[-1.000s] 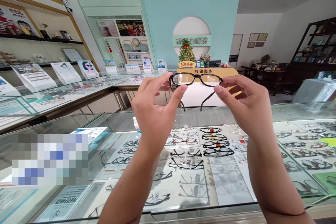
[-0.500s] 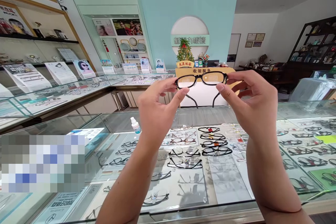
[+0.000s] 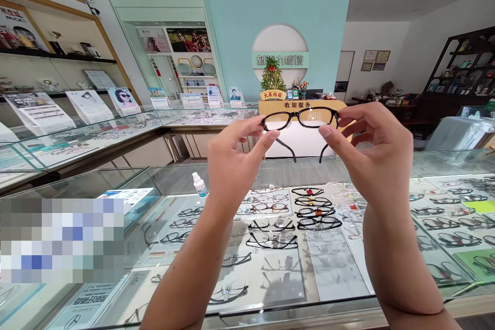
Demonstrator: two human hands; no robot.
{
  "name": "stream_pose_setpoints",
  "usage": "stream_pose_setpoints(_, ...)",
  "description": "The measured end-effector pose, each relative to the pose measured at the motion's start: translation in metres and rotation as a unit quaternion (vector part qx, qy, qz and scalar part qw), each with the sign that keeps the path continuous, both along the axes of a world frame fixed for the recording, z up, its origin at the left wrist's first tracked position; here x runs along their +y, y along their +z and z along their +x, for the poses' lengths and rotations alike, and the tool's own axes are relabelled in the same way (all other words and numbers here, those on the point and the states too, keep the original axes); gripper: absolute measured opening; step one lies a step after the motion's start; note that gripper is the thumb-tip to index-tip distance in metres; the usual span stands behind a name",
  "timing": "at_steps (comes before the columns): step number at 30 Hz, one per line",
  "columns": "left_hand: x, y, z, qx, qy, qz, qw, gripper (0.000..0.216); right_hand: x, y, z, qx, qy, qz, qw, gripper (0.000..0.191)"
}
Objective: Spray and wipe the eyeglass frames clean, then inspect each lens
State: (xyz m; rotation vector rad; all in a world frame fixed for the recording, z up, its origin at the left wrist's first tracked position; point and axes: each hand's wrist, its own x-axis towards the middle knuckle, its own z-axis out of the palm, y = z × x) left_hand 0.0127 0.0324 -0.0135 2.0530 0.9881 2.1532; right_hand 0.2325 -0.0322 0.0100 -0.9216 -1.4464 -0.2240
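2 hands (image 3: 234, 160) (image 3: 377, 152) hold specs (image 3: 295, 114) — glass ctr (image 3: 278, 307) below, teal wall (image 3: 232, 26) bhnd.

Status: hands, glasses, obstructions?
Left hand, right hand pinching black-framed glasses at opposite ends. Temples unfolded. Raised above display case; nothing visibly in the way.

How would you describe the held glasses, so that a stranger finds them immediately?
Find the glass display case in the foreground. Above it, the left hand and right hand hold unfolded black-framed glasses. Unlike the pairs inside, these are in the air.
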Motion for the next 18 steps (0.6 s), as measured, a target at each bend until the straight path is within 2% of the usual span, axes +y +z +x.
stream_pose_setpoints(11, 0.0021, -0.0016, -0.0004, -0.007, -0.026, -0.038, 0.999, 0.032, 0.0041, -0.0021, 0.0019, -0.008, 0.000, 0.025, 1.000, 0.027)
stream_pose_setpoints(18, 0.0039, 0.0007, -0.0016, -0.012, -0.017, 0.005, 1.000, 0.035, 0.0066, -0.0021, 0.0044, -0.010, 0.000, -0.017, 1.000, 0.032)
